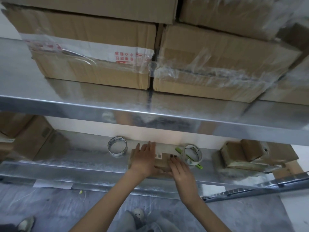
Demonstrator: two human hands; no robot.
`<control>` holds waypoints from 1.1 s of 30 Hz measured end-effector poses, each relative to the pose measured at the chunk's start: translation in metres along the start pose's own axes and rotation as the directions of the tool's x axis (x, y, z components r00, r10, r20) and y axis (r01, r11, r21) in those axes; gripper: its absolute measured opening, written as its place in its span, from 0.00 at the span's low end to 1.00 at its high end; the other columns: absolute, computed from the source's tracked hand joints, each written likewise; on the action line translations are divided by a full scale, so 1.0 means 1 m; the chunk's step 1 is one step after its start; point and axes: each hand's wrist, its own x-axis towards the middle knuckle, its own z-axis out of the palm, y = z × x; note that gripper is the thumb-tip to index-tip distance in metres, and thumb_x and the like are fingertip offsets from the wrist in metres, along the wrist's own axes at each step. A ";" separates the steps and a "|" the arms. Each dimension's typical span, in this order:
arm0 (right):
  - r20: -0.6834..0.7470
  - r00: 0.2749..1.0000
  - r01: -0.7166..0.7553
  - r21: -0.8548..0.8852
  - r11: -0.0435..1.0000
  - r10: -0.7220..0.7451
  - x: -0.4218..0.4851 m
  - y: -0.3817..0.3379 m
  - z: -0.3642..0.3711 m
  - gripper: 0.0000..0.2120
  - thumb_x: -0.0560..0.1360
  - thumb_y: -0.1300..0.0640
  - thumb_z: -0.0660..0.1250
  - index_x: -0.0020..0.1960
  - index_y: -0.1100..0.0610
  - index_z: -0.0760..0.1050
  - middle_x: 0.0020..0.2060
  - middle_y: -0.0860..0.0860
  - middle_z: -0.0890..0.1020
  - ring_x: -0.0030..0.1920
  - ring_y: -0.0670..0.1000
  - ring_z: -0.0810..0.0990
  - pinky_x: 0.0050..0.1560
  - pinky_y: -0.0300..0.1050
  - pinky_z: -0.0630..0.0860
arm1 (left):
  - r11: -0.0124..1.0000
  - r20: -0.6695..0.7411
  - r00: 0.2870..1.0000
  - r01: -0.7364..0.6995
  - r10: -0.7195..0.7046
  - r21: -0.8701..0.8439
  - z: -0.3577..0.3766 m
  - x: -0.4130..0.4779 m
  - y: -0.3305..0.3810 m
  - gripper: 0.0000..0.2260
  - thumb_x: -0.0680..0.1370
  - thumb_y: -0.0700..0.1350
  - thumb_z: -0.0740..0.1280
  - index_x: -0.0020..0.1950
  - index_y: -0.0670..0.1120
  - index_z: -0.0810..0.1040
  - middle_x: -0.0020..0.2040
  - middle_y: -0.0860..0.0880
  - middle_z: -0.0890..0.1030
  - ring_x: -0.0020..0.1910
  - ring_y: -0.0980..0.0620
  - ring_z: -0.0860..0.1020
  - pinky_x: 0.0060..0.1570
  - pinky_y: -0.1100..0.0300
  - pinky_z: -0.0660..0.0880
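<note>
A small brown cardboard box [164,162] with a white barcode label lies on the lower metal shelf [83,163], in the middle of the view. My left hand [144,159] lies flat on its left part with straight fingers. My right hand [181,171] rests on its right side, fingers stretched toward the label. Both hands hide much of the box.
A tape roll [117,146] stands left of the box, another tape roll [192,154] right of it with a green knife [189,158] under it. Taped parcels [244,154] lie farther right. Large cartons [93,52] fill the upper shelf [150,118]. More cartons [25,136] sit far left.
</note>
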 end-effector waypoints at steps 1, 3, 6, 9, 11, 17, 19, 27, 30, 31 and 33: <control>-0.031 0.999 -0.003 0.006 1.000 0.003 0.002 0.001 -0.001 0.24 0.57 0.71 0.74 0.54 0.62 0.80 0.51 0.57 0.83 0.51 0.55 0.83 0.53 0.48 0.79 | 0.999 0.012 1.000 -0.018 0.018 0.031 -0.001 0.002 -0.002 0.46 0.71 0.66 0.68 0.78 0.43 0.52 0.75 0.45 0.62 0.73 0.45 0.61 0.73 0.49 0.53; -0.038 0.999 -0.022 0.022 1.000 0.023 0.015 0.004 -0.007 0.24 0.53 0.71 0.77 0.49 0.60 0.83 0.48 0.55 0.85 0.48 0.54 0.84 0.48 0.45 0.80 | 0.990 -0.055 0.990 -0.127 0.130 0.063 0.000 0.006 -0.005 0.36 0.72 0.66 0.66 0.72 0.46 0.63 0.67 0.48 0.71 0.66 0.47 0.67 0.65 0.53 0.60; -0.010 0.999 0.040 0.019 0.999 -0.040 0.030 0.012 -0.019 0.24 0.49 0.72 0.79 0.44 0.58 0.84 0.44 0.53 0.86 0.45 0.52 0.85 0.38 0.42 0.82 | 0.987 -0.097 0.982 -0.163 0.163 0.006 0.001 0.008 -0.009 0.28 0.73 0.65 0.66 0.65 0.49 0.68 0.62 0.51 0.73 0.62 0.49 0.70 0.59 0.55 0.63; 0.012 0.993 0.116 0.038 0.992 -0.117 0.035 0.015 -0.028 0.19 0.58 0.70 0.66 0.47 0.57 0.82 0.48 0.52 0.84 0.48 0.53 0.84 0.35 0.41 0.81 | 0.987 -0.207 0.967 -0.139 0.151 0.075 0.004 0.010 -0.011 0.26 0.71 0.62 0.69 0.61 0.47 0.72 0.57 0.50 0.75 0.58 0.48 0.74 0.55 0.54 0.66; 0.045 0.994 0.098 -0.017 0.995 -0.097 0.038 0.015 -0.024 0.21 0.67 0.66 0.62 0.58 0.58 0.79 0.59 0.53 0.80 0.57 0.54 0.80 0.45 0.44 0.82 | 0.987 -0.241 0.965 -0.068 0.101 0.144 0.004 0.011 -0.011 0.28 0.65 0.63 0.73 0.55 0.45 0.75 0.52 0.48 0.78 0.52 0.46 0.78 0.50 0.52 0.71; 0.115 0.993 -0.034 0.022 0.999 0.031 0.030 0.006 -0.008 0.31 0.55 0.66 0.81 0.57 0.61 0.79 0.57 0.57 0.81 0.57 0.57 0.81 0.53 0.49 0.80 | 0.986 -0.197 0.973 -0.096 0.122 0.135 0.006 0.012 -0.001 0.26 0.74 0.57 0.64 0.66 0.45 0.66 0.63 0.46 0.76 0.63 0.44 0.73 0.61 0.51 0.65; 0.094 0.995 -0.030 0.023 0.999 0.027 0.032 0.005 -0.009 0.31 0.53 0.69 0.81 0.55 0.61 0.80 0.55 0.57 0.82 0.55 0.58 0.81 0.50 0.48 0.81 | 0.988 -0.254 0.957 -0.117 0.138 0.098 -0.005 0.006 0.000 0.22 0.74 0.58 0.64 0.62 0.48 0.67 0.55 0.50 0.79 0.54 0.47 0.77 0.47 0.56 0.64; -0.112 0.993 0.014 -0.179 0.984 -0.035 0.028 0.019 0.002 0.27 0.54 0.76 0.74 0.49 0.56 0.83 0.51 0.52 0.84 0.48 0.59 0.83 0.62 0.60 0.72 | 0.994 -0.151 0.984 -0.080 0.090 0.068 -0.037 0.009 0.001 0.27 0.74 0.60 0.66 0.66 0.47 0.64 0.55 0.49 0.78 0.53 0.46 0.77 0.43 0.57 0.60; -0.065 0.998 0.012 -0.179 0.984 -0.024 0.027 0.015 0.002 0.28 0.54 0.75 0.76 0.52 0.57 0.82 0.54 0.52 0.83 0.50 0.60 0.80 0.56 0.57 0.74 | 0.995 -0.137 0.987 -0.080 0.087 0.057 -0.041 0.010 0.001 0.28 0.74 0.59 0.67 0.68 0.47 0.63 0.57 0.47 0.78 0.54 0.44 0.76 0.44 0.55 0.61; -0.026 1.000 0.008 -0.164 0.986 -0.012 0.029 0.015 0.001 0.30 0.54 0.74 0.77 0.54 0.57 0.81 0.55 0.52 0.82 0.52 0.60 0.78 0.55 0.55 0.75 | 0.995 -0.148 0.985 -0.082 0.091 0.063 -0.041 0.010 0.002 0.28 0.74 0.59 0.67 0.68 0.47 0.63 0.57 0.47 0.78 0.55 0.45 0.76 0.44 0.56 0.61; 0.060 0.997 -0.035 -0.083 0.996 0.040 0.038 0.018 0.000 0.32 0.58 0.65 0.80 0.60 0.57 0.75 0.58 0.54 0.80 0.57 0.60 0.76 0.56 0.53 0.75 | 0.996 -0.180 0.980 -0.078 0.084 0.037 -0.034 0.011 0.001 0.27 0.74 0.59 0.66 0.67 0.47 0.65 0.56 0.49 0.78 0.54 0.46 0.76 0.44 0.56 0.61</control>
